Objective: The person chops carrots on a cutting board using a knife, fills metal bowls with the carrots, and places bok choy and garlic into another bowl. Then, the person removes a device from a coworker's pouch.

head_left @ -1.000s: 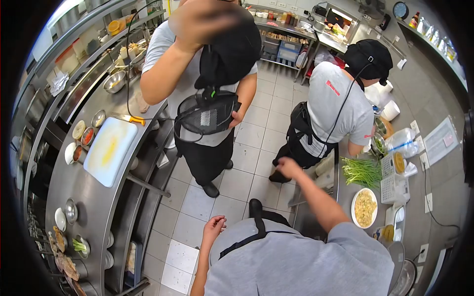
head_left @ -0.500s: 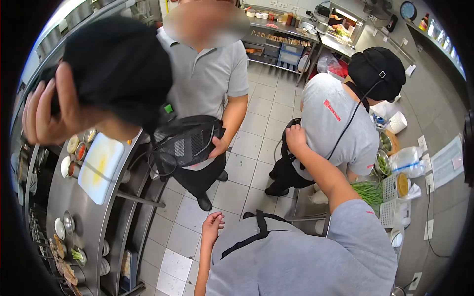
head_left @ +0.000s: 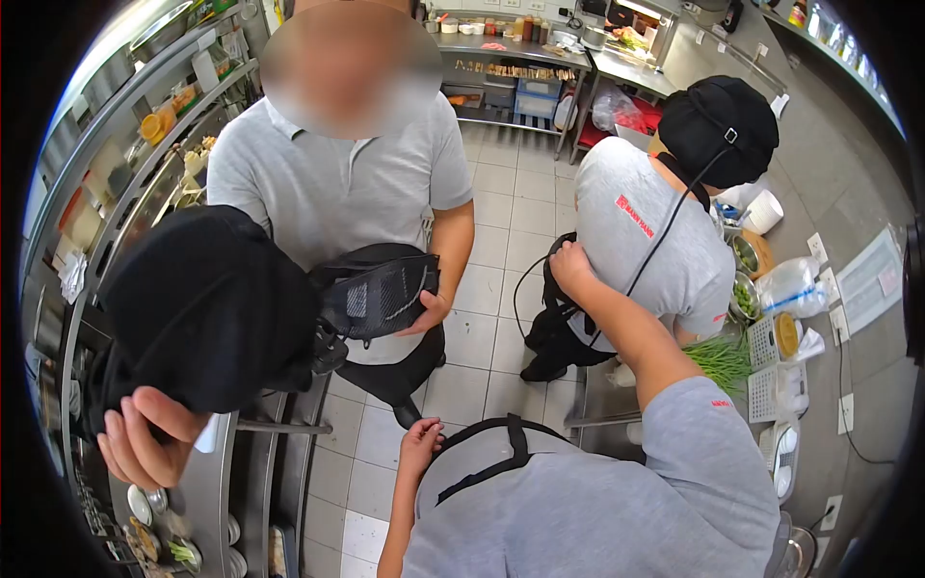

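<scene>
My left hand (head_left: 421, 445) hangs low in front of my waist, beside the black strap (head_left: 482, 477) across my grey shirt. Its fingers are curled, with nothing visible in them. My right hand (head_left: 574, 267) reaches forward, closed on the black waist bag (head_left: 561, 258) at the back of a co-worker in a grey shirt (head_left: 646, 222); the fingertips are partly hidden. A black cable (head_left: 665, 246) runs down that person's back from their black cap (head_left: 718, 130).
A facing co-worker (head_left: 347, 183) holds a black cap (head_left: 207, 308) in one hand (head_left: 152, 438) and a black mesh bag (head_left: 381, 294) in the other. Steel counters line both sides. Green onions (head_left: 718, 364) and white baskets (head_left: 761, 339) sit on the right.
The facing co-worker's cap has moved down, uncovering more of the left shelves, and that person stands closer. My right hand stays at the waist bag; my left hand has barely moved.
</scene>
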A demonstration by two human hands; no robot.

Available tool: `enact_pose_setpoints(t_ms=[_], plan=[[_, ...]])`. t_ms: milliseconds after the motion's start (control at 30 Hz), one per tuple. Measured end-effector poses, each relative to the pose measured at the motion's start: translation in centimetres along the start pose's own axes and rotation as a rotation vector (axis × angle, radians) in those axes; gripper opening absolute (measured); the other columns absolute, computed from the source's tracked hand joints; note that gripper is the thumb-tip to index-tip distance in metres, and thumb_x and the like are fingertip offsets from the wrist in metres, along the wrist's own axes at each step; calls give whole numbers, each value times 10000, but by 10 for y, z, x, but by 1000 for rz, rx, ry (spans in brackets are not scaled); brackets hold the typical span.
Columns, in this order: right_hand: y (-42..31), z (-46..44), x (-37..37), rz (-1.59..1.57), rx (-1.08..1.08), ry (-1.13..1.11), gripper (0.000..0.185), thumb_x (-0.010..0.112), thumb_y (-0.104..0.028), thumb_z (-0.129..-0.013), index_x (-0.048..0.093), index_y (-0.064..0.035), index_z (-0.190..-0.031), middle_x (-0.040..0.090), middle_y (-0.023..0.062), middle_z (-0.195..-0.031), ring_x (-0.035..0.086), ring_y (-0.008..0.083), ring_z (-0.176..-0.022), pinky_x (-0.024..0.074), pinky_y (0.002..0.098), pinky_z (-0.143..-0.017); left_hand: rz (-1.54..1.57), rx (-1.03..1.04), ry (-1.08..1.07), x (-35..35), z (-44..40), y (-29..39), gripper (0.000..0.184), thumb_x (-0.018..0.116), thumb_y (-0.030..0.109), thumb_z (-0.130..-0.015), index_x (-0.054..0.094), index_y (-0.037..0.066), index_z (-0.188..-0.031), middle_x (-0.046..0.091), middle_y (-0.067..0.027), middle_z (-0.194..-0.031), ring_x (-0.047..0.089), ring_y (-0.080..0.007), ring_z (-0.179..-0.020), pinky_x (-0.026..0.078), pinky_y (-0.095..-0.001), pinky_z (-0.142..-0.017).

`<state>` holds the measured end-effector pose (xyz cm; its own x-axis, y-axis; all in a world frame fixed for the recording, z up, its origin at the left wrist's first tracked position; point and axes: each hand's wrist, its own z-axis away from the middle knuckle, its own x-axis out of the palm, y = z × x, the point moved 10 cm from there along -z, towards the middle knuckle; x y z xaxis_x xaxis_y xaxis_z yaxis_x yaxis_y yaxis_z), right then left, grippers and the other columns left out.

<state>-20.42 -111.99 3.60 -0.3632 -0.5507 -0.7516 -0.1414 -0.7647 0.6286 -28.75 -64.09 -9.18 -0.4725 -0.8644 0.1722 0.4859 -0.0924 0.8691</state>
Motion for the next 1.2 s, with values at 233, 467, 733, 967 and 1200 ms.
enact_pose_setpoints(t_ms=[233, 467, 733, 967, 1200], plan=[[4, 13, -12, -52, -63, 3, 196, 604, -182, -849, 725, -117, -989, 719, 42, -1031, 614, 227, -1036, 477, 356, -866, -97, -8, -102, -6, -12, 12, 283, 638, 211, -957, 633, 41, -1184, 687, -9, -967, 613, -78, -802, 491, -222, -659], [3, 54, -32, -138, -32, 141, 151, 596, -163, -845, 700, -124, -947, 704, 26, -976, 621, 213, -1001, 496, 337, -819, -325, 16, -380, 47, -41, 30, 322, 643, 239, -955, 633, 37, -1206, 669, -2, -975, 605, -88, -835, 501, -244, -697], [-6, 122, -34, -257, 145, 241, 197, 610, -125, -810, 641, -124, -1004, 599, 12, -1054, 611, 202, -922, 536, 303, -674, -284, 558, -409, 177, -143, 138, 336, 627, 207, -953, 600, 32, -1239, 646, -40, -1089, 595, -113, -838, 513, -263, -706], [-4, 180, -28, -490, 376, 351, 442, 587, -102, -810, 614, -89, -1251, 576, 15, -1263, 559, 225, -965, 479, 361, -829, -293, 238, -435, 284, -212, 126, 548, 643, 285, -934, 456, 64, -1400, 507, -111, -1392, 574, -205, -1072, 514, -358, -821], [-9, 198, -7, -853, 473, 424, 494, 530, -40, -822, 571, -47, -1314, 484, 83, -1450, 529, 324, -1091, 460, 429, -911, -259, -44, -303, 353, -269, 67, 894, 522, 571, -944, 148, 32, -1552, 260, -240, -1569, 297, -388, -1432, 307, -415, -1139]])
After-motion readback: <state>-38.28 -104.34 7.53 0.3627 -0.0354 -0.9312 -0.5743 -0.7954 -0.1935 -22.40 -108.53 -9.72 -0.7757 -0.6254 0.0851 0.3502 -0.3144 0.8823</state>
